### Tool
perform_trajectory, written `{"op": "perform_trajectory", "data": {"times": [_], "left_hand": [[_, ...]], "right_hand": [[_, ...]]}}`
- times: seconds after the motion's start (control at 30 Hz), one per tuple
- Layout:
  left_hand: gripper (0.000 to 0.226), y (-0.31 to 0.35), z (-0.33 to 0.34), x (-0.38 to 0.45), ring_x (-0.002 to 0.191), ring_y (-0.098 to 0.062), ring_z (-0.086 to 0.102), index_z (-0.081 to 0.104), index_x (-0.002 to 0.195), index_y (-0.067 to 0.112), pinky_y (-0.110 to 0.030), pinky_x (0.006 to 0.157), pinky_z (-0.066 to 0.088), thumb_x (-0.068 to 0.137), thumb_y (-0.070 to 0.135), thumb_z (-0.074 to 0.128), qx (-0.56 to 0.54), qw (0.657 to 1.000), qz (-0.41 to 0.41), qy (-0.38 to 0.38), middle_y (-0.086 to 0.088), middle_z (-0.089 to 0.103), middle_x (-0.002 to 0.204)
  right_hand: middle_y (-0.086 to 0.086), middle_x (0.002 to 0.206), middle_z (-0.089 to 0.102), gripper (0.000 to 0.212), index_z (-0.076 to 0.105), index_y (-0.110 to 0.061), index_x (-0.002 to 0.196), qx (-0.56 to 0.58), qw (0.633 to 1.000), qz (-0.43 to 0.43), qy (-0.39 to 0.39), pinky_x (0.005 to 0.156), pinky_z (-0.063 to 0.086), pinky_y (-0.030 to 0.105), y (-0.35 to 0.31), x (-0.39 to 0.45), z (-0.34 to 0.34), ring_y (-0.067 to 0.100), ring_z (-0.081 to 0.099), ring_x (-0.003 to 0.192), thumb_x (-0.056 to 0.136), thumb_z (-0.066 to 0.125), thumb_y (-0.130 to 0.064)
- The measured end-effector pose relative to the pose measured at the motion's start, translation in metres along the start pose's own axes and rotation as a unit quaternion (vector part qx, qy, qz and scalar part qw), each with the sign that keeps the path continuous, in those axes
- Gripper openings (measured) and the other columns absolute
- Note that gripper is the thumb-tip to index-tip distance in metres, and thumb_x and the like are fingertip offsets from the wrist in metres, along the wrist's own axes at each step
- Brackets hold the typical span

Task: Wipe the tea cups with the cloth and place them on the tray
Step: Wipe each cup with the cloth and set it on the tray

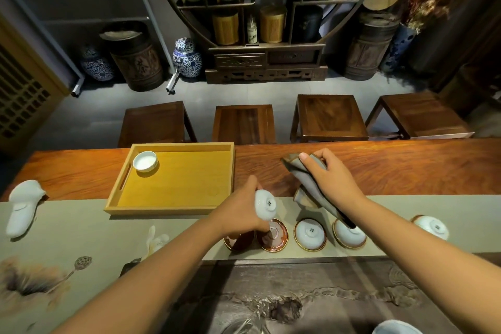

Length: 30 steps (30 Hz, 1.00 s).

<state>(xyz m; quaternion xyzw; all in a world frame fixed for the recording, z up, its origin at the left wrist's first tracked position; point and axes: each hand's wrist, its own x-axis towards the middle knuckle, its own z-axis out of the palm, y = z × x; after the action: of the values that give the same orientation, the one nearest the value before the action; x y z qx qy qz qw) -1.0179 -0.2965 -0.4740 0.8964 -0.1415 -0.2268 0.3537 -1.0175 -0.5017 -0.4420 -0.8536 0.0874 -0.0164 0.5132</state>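
Note:
My left hand (241,211) holds a white tea cup (264,204) upside down above an empty brown saucer (272,236). My right hand (329,176) grips a grey cloth (307,180) that hangs down to an upturned cup (349,236) on its saucer. Another upturned white cup (310,233) sits on a saucer between them, and a third (431,226) stands further right. The yellow wooden tray (179,182) lies left of my hands with one white cup (145,161) upright in its far left corner.
A second empty saucer (238,241) lies partly under my left wrist. A white ceramic piece (23,209) rests on the grey runner at far left. Wooden stools (244,123) stand beyond the table. A dark carved tea board (298,298) is nearest me.

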Motion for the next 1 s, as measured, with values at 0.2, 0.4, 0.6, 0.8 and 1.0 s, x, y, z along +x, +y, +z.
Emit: {"op": "perform_trajectory", "data": {"times": [0.2,0.4,0.6,0.8,1.0], "left_hand": [[0.059,0.006,0.004,-0.001,0.077,-0.007,0.056,0.031,0.088,0.033,-0.023,0.054,0.039,0.053,0.027,0.079,-0.057,0.998,-0.008,0.017,0.008,0.054,0.090],[0.068,0.018,-0.005,0.002,0.086,-0.009,0.059,0.041,0.110,0.022,-0.032,0.070,0.053,0.054,0.034,0.078,-0.109,0.991,-0.007,0.077,0.006,0.059,0.099],[0.063,0.025,-0.016,-0.005,0.084,-0.002,0.060,0.047,0.107,0.034,-0.024,0.068,0.055,0.051,0.042,0.073,-0.122,0.985,0.028,0.116,0.014,0.061,0.097],[0.054,0.025,-0.022,-0.013,0.083,0.020,0.055,0.045,0.091,0.050,-0.003,0.061,0.045,0.053,0.036,0.081,-0.157,0.978,0.054,0.126,0.025,0.057,0.095],[0.059,0.023,-0.025,-0.011,0.084,0.019,0.055,0.048,0.100,0.044,-0.001,0.064,0.044,0.054,0.037,0.085,-0.164,0.977,0.063,0.122,0.025,0.056,0.097]], "right_hand": [[-0.004,0.081,0.060,0.029,0.055,-0.016,0.086,0.030,0.999,0.007,-0.013,0.060,0.037,0.022,-0.007,-0.018,0.022,0.006,0.054,0.074,0.090,0.049,-0.044],[-0.002,0.099,0.062,0.017,0.059,-0.021,0.099,0.061,0.993,-0.006,-0.097,0.063,0.040,0.008,-0.019,-0.025,0.031,0.001,0.056,0.086,0.093,0.049,-0.033],[-0.007,0.098,0.068,0.022,0.062,-0.026,0.106,0.121,0.984,0.020,-0.128,0.076,0.049,0.020,-0.027,-0.029,0.018,0.006,0.063,0.090,0.088,0.056,-0.038],[0.002,0.102,0.069,0.022,0.064,-0.024,0.105,0.145,0.980,0.056,-0.122,0.090,0.050,0.039,-0.030,-0.030,0.016,0.021,0.064,0.099,0.088,0.057,-0.036],[-0.003,0.088,0.067,0.008,0.063,-0.026,0.093,0.122,0.989,0.044,-0.073,0.068,0.047,0.023,-0.030,-0.026,0.018,0.010,0.060,0.078,0.086,0.061,-0.028]]}}
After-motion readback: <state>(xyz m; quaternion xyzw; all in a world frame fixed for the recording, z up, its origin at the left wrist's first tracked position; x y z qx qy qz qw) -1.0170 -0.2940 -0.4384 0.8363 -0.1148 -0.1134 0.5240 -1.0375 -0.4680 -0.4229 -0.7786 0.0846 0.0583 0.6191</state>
